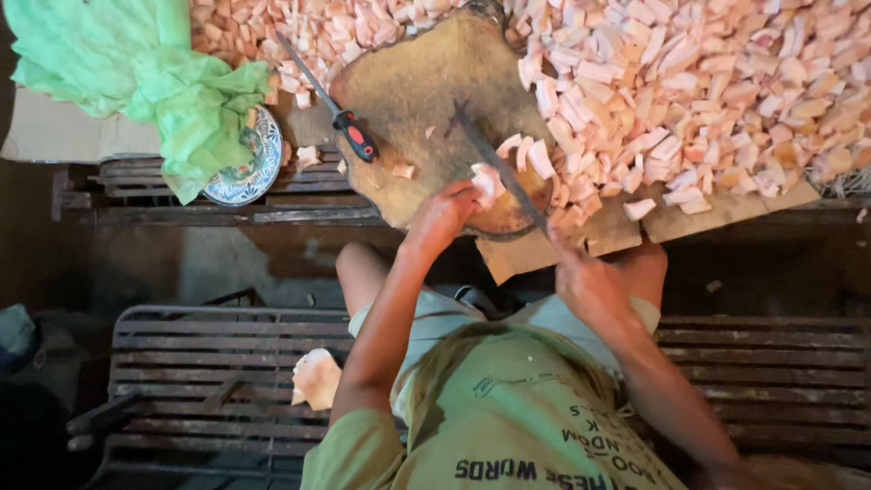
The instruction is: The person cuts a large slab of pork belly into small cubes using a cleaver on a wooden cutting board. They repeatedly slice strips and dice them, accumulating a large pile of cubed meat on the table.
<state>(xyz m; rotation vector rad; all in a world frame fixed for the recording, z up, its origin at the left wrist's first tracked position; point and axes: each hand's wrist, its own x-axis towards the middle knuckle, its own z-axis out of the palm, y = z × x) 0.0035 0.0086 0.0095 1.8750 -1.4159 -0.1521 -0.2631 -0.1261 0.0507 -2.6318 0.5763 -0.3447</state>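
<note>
My left hand (443, 214) pins a pale pink chunk (488, 180) on the near edge of a round wooden chopping block (408, 86). My right hand (590, 286) grips the handle of a long dark knife (499, 163), whose blade slants up and left across the block right beside the chunk. A few cut strips (531, 154) lie just right of the blade. A large heap of pale pink cut pieces (708, 82) spreads to the right of the block and behind it.
A sharpening steel with a red and black handle (349, 132) lies on the block's left side. A green cloth (154, 73) drapes over a patterned blue and white plate (259, 159). A flat board (635, 234) carries the heap. Another pale chunk (318, 377) rests on the slatted bench (200, 363).
</note>
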